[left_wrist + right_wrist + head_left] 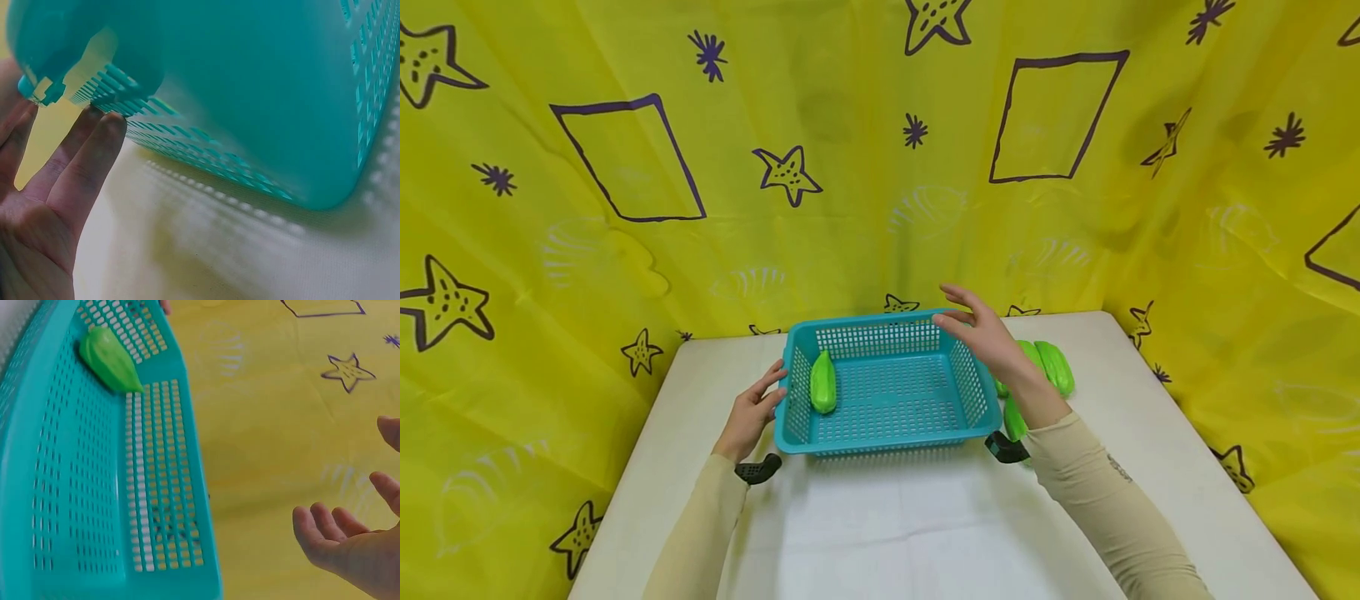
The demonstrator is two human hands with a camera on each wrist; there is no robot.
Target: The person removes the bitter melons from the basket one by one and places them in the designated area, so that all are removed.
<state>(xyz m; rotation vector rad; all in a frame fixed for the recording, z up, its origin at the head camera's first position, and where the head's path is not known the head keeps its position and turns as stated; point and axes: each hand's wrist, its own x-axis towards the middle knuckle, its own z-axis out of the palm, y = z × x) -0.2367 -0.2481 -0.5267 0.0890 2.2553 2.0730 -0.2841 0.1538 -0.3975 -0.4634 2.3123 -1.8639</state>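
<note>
A teal plastic basket with perforated walls stands on the white table. Inside it, by the left wall, lies a green, elongated, pointed toy fruit or vegetable, also seen in the right wrist view. My left hand grips the basket's left rim, its fingertips against the wall in the left wrist view. Above the basket's back right corner hovers my right hand, fingers spread and holding nothing. In the right wrist view this hand is apart from the rim.
Several more green ridged pieces lie on the table to the right of the basket, partly hidden by the right forearm. Yellow curtains with star and square drawings stand behind the table and at both sides.
</note>
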